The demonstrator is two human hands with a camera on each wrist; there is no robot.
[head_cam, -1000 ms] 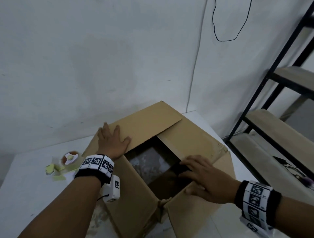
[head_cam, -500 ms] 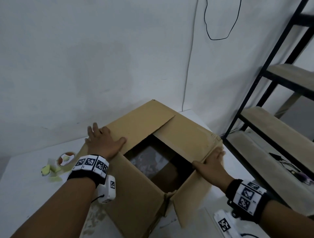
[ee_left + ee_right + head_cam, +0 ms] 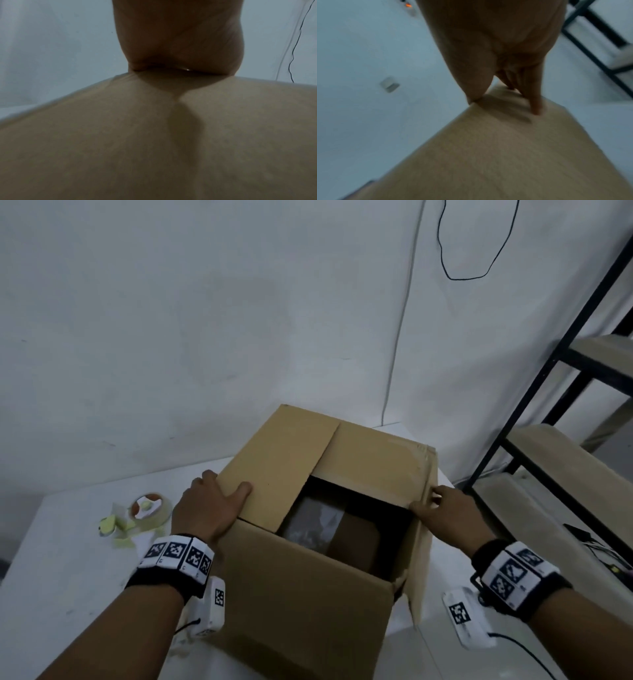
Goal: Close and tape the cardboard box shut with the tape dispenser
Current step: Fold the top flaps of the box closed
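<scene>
I see the cardboard box point(image 3: 308, 594) on the white tabletop point(image 3: 61, 577), partly open. My left hand point(image 3: 209, 508) presses flat on one flap; my right hand point(image 3: 448, 517) pinches the right flap's edge (tape dispenser point(image 3: 149, 510) lies left).

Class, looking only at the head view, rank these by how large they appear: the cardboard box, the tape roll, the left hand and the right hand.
1. Box, by far the largest.
2. Left hand and right hand: they look alike, so unranked.
3. Tape roll, smallest.
</scene>
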